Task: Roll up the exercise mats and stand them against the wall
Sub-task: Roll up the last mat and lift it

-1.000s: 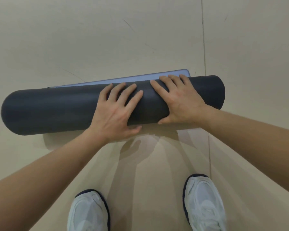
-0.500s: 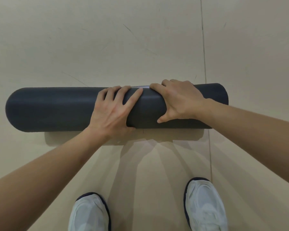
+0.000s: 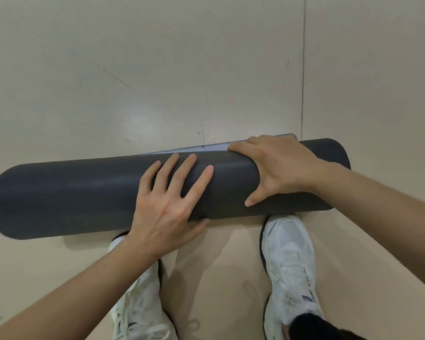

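Right hand (image 3: 280, 170) has its grip curled over the rolled mat (image 3: 71, 197), fingers hooked on the far side, thumb pressed on the near face. Left hand (image 3: 167, 212) lies flat beside it, fingers spread along the top. The dark grey roll lies sideways on the floor (image 3: 157, 69), a pale loose edge (image 3: 194, 150) peeking out behind, white shoes (image 3: 290, 266) tucked just under its near side.
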`<state>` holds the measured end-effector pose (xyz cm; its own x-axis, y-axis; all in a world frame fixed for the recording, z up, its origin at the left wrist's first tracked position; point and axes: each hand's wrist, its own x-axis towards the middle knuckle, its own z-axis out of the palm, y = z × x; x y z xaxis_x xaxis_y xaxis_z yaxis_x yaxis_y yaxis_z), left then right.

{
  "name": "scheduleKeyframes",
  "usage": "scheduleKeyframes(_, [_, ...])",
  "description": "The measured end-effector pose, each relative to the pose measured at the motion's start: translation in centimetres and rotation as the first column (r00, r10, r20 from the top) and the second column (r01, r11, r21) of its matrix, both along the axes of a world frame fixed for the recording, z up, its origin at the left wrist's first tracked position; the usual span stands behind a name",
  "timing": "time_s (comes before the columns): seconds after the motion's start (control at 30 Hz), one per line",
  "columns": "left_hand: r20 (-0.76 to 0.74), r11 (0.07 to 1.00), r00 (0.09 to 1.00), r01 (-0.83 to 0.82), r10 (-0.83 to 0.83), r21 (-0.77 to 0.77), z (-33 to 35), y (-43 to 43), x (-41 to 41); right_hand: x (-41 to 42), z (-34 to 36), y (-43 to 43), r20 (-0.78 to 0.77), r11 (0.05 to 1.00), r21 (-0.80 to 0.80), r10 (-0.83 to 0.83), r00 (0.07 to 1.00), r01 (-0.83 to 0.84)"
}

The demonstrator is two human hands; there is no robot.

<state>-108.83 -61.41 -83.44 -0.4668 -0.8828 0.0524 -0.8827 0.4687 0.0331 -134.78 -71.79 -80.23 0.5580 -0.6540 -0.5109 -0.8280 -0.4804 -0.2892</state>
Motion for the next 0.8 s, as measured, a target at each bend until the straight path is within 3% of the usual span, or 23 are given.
scheduleKeyframes(0.2, [-0.021, 1.000, 1.000, -0.006, 0.007, 0.020, -0.5, -2.2, 0.1, 0.0, -1.0, -4.2, 0.029, 0.984, 0.176, -0.049, 0.998, 0.043])
scheduleKeyframes(0.27, [-0.026, 0.998, 1.000, -0.012, 0.013, 0.061, -0.2, -3.6, 0.2, -0.4, -1.1, -4.7, 0.041, 0.983, 0.167, -0.086, 0.995, 0.078])
scheduleKeyframes(0.4, [-0.030, 0.989, 0.999, -0.016, 0.021, 0.147, 0.2, -6.6, 0.6, -1.4, -1.4, -3.1, 0.084, 0.985, -0.141, -0.092, 0.992, 0.103])
scheduleKeyframes(0.53, [-0.022, 0.980, 1.000, 0.006, -0.002, 0.197, 0.4, -8.9, 0.8, -0.6, -2.8, 1.8, 0.285, 0.857, -0.472, -0.073, 0.956, 0.207])
scheduleKeyframes(0.7, [-0.026, 0.956, 1.000, 0.014, -0.007, 0.294, 0.9, -11.1, 0.8, 1.6, -4.3, 4.9, 0.173, 0.829, -0.509, -0.167, 0.971, 0.233])
scheduleKeyframes(0.8, [-0.045, 0.980, 0.997, 0.065, -0.057, 0.190, 1.1, -11.0, 0.6, 1.9, -4.3, 3.8, 0.112, 0.827, -0.516, -0.195, 0.974, 0.224])
